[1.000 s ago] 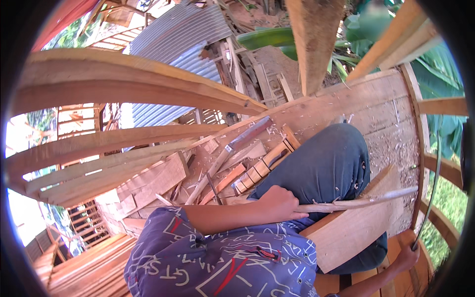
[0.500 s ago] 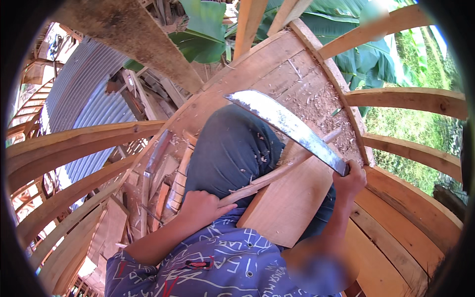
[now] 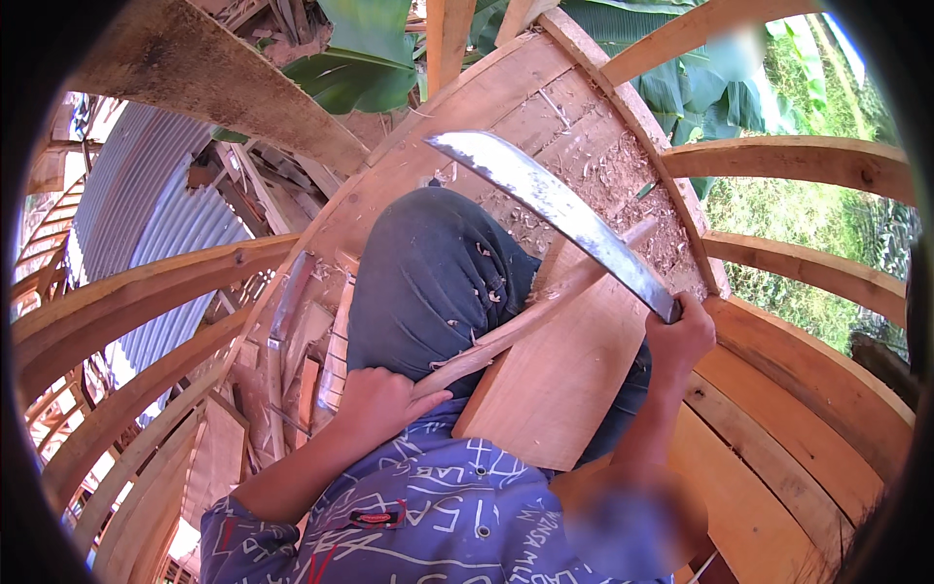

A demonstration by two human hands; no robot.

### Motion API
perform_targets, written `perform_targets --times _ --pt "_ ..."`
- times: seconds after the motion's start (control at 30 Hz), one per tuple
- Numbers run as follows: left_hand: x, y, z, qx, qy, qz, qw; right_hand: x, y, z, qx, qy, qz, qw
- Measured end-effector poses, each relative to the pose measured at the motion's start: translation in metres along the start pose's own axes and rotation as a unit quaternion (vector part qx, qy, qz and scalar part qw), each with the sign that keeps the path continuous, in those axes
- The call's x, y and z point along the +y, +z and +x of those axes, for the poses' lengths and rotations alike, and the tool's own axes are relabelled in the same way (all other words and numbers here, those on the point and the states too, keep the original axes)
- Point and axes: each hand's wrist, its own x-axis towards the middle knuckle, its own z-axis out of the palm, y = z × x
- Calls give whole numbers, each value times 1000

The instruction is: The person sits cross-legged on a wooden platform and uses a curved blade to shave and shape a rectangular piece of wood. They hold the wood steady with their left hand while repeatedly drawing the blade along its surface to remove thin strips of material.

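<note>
My right hand [image 3: 681, 336] grips the handle of a long curved machete [image 3: 555, 206], its steel blade raised up and to the left over my lap. My left hand [image 3: 379, 404] is closed around the near end of a thin wooden stick [image 3: 530, 311], which slants up to the right across my dark trouser leg [image 3: 428, 277]. The stick's far part rests against a flat wooden board [image 3: 559, 380] lying on my lap. The blade hangs just above the stick, apart from it.
I sit inside a curved wooden boat frame with bent ribs [image 3: 136, 302] on the left and ribs [image 3: 808, 161] on the right. Wood shavings cover the planking [image 3: 603, 161] ahead. Corrugated metal sheets [image 3: 146, 224] lie left, green leaves [image 3: 681, 78] and grass beyond.
One second ago the right hand was low at the lower right and the view faced left. The machete has since swung up over the stick, rising slightly in the last half second.
</note>
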Motion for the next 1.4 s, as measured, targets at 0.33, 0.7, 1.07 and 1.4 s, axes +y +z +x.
perform_targets --times 0.33,0.7,1.07,1.4 --pt "3 2 8 -5 1 2 1000 -24 -4 -1 10 -58 17 998" --pt "10 2 12 11 -7 -1 1000 -25 -5 -9 -2 -44 62 997" --pt "14 -2 14 -6 -21 -10 1000 22 15 -18 22 76 38 996" --pt "0 12 11 -19 -73 -46 996 -12 19 -17 -1 10 132 991"
